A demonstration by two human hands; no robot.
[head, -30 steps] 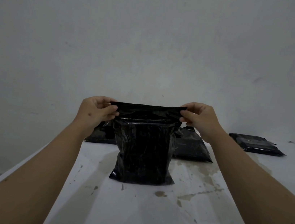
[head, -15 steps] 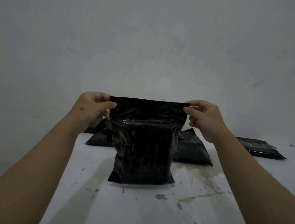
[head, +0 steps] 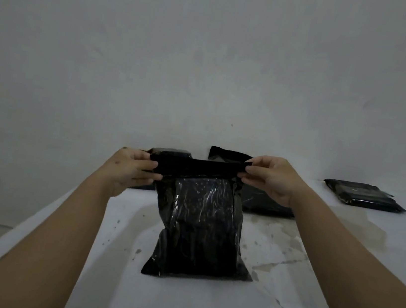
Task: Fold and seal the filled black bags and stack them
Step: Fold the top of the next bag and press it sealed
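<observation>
A pale plaster wall [head: 209, 63] filled the upper part of the view, and below it a white table [head: 201, 307] ran away from the camera, its surface marked with brownish stains and small dark specks. On the middle of the table stood a filled black bag [head: 201, 229], upright on its base, glossy and wrinkled, with its top flap folded over into a flat dark band. Behind it, near the wall, lay more black bags: a pile just behind and to the right [head: 263, 201], partly hidden by the standing bag, another dark package behind on the left [head: 170, 152], mostly hidden, and a flat sealed stack [head: 363, 194] well apart at the far right of the table. Both bare forearms reached in from the lower corners. The left hand [head: 129, 167] pinched the left end of the folded band, thumb on the near side and fingers curled around it. The right hand [head: 271, 176] pinched the right end in the same way, thumb and fingertips closed on the fold. The band was stretched level between the two hands.
</observation>
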